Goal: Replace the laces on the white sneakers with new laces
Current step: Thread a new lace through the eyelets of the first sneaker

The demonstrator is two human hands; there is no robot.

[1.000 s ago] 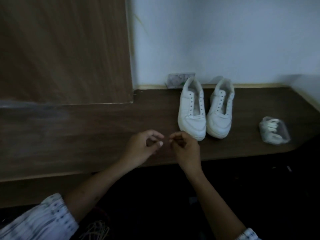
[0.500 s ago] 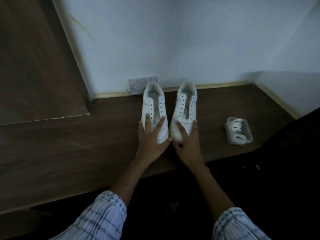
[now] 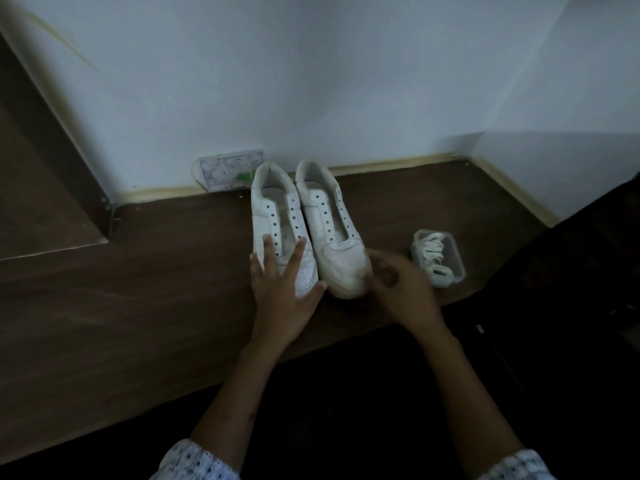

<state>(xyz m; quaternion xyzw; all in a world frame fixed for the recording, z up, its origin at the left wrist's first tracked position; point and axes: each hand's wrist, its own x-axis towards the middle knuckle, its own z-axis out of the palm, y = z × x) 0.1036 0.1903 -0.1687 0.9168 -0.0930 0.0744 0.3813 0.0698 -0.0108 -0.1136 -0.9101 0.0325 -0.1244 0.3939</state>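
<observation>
Two white sneakers point(image 3: 304, 230), unlaced, sit at twelve o'clock on the tabletop point(image 3: 138, 306); left hand point(image 3: 282, 289) rests spread fingers on one toe, right hand point(image 3: 398, 289) blurred, fingers loosely curled, empty; laces box point(image 3: 438, 258) at two o'clock

Both arms are bare up to the elbows. The left sleeve point(image 3: 194, 460) and right sleeve point(image 3: 516, 467) are pale cloth with small dark dots.

Left grip point(image 3: 282, 289) flat, right grip point(image 3: 398, 289) blurred.
</observation>
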